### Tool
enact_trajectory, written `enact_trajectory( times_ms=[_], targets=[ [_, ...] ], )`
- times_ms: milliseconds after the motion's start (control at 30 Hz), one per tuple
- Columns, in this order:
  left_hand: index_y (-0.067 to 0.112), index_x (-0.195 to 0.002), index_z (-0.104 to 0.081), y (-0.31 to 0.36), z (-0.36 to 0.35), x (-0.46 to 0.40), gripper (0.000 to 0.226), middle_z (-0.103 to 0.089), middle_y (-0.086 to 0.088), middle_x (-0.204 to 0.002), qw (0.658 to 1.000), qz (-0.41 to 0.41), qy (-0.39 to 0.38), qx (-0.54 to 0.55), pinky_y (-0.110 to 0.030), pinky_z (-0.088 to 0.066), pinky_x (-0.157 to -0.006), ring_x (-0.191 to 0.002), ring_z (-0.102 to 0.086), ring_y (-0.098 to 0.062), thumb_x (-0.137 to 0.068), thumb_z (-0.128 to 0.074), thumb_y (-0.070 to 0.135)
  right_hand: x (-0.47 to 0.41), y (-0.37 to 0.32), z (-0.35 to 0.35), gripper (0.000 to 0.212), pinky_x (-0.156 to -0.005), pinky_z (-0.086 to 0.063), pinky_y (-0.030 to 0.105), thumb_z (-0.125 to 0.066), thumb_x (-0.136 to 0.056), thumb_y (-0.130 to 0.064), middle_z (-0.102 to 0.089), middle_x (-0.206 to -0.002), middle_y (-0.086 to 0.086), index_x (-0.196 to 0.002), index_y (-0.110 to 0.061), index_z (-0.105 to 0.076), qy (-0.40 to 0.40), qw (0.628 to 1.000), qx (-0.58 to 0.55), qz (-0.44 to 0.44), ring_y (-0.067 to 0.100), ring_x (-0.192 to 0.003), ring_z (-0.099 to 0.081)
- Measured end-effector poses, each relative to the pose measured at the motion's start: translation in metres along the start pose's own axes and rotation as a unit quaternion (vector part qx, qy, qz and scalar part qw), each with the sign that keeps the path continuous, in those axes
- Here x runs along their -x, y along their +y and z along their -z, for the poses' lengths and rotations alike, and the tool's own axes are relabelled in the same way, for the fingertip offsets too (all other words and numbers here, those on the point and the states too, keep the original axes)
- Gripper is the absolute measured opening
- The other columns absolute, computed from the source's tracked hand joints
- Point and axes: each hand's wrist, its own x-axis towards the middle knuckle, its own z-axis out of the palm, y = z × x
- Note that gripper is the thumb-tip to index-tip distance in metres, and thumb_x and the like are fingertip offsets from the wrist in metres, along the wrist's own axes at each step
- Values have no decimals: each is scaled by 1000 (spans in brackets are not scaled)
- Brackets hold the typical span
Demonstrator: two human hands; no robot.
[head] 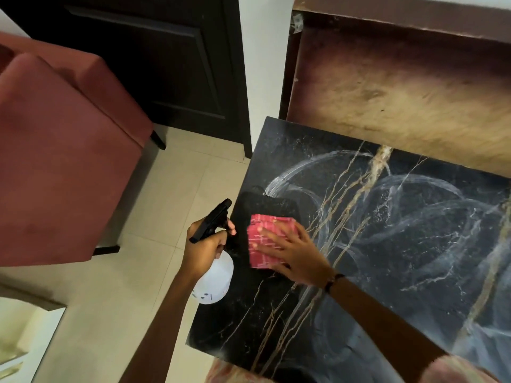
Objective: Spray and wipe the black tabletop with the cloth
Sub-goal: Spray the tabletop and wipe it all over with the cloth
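Head view, looking down: black marble-patterned tabletop (pixel 387 244) with gold veins, streaked by pale curved wipe marks across its right part. Folded pink checked cloth (pixel 269 239) flat near tabletop's left edge, pressed under right hand (pixel 293 251), fingers spread open on top, no clench. Dark wristband (pixel 333 281) on that wrist. Left hand (pixel 203 250) closed around neck of white plastic spray bottle (pixel 214 280) with black trigger head (pixel 213 218), held just beside tabletop's left edge, over beige floor tiles (pixel 154 205). Red upholstered chair (pixel 60 150) off to left, well apart.
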Motion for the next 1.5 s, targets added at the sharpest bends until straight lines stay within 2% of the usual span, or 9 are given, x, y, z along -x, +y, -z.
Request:
enact_trajectory(
  times_ms=[133, 267, 433, 567, 833, 967, 1067, 1333, 1500],
  targets=[
    [-7, -85, -60, 4, -4, -17, 25, -64, -2, -71, 1000, -3, -13, -10, -18, -31, -37, -31, -33, -8, -72, -42, -18, -2, 55, 12, 53, -107, -24, 66, -26, -95, -59, -27, -155, 1, -145, -42, -23, 11, 994, 11, -110, 34, -142, -24],
    [-6, -84, -61, 10, -11, -34, 30, -65, 3, -66, 1000, -3, -17, -20, -18, -30, -38, -31, -32, -9, -75, -37, -23, -77, 61, 26, 57, -107, -9, 67, -26, -92, -58, -25, -156, 1, -145, -40, -30, 9, 980, -7, -199, 37, -140, -26],
    [-4, -80, -60, 18, -15, -49, 27, -61, -1, -56, 1000, -3, -12, -17, -19, -28, -37, -31, -31, -8, -73, -41, -21, -98, 14, 19, 54, -107, -18, 70, -26, -92, -56, -34, -152, 3, -141, -37, -38, 12, 994, -35, -102, 38, -139, -28],
    [-7, -84, -59, 23, -14, -62, 27, -60, -22, -79, 999, -4, -22, -23, -19, -29, -38, -31, -31, -9, -72, -40, -22, -46, 43, 14, 51, -109, -22, 65, -24, -95, -59, -30, -154, 0, -144, -42, -28, 25, 999, 12, -18, 33, -140, -28],
    [-1, -81, -61, 30, -19, -84, 32, -63, -11, -78, 999, -15, -23, -26, -19, -31, -38, -31, -32, -8, -75, -38, -23, -129, 103, 27, 57, -107, -17, 71, -36, -92, -59, -25, -156, 1, -145, -41, -27, 43, 979, -7, -199, 38, -141, -25],
    [3, -69, -59, 35, -28, -95, 26, -55, 0, -51, 1000, -6, -14, -21, -24, -27, -43, -32, -31, -9, -74, -44, -18, -144, 75, 23, 53, -106, -19, 71, -34, -92, -57, -34, -153, 3, -141, -38, -35, 54, 992, -10, -118, 37, -140, -27],
    [-1, -76, -61, 40, -31, -101, 18, -59, -15, -69, 999, -20, -40, -11, -22, -27, -41, -32, -31, -9, -66, -46, -4, -102, 86, 17, 51, -112, -11, 65, -29, -95, -59, -24, -157, -2, -144, -43, -26, 41, 998, 28, -26, 31, -144, -17],
    [-3, -80, -62, 37, -26, -111, 30, -66, -2, -75, 999, -20, -36, -17, -18, -31, -38, -31, -32, -9, -77, -39, -22, -148, 165, 38, 59, -105, -12, 74, -25, -92, -61, -23, -157, 2, -146, -39, -26, 75, 971, -17, -228, 39, -142, -20],
    [-2, -79, -62, 40, -26, -115, 31, -66, -3, -74, 999, -22, -34, -30, -20, -30, -38, -32, -31, -10, -75, -39, -22, -181, 130, 34, 57, -104, -12, 75, -31, -92, -57, -22, -157, 1, -146, -39, -25, 69, 983, -21, -169, 39, -143, -16]
  ],
)
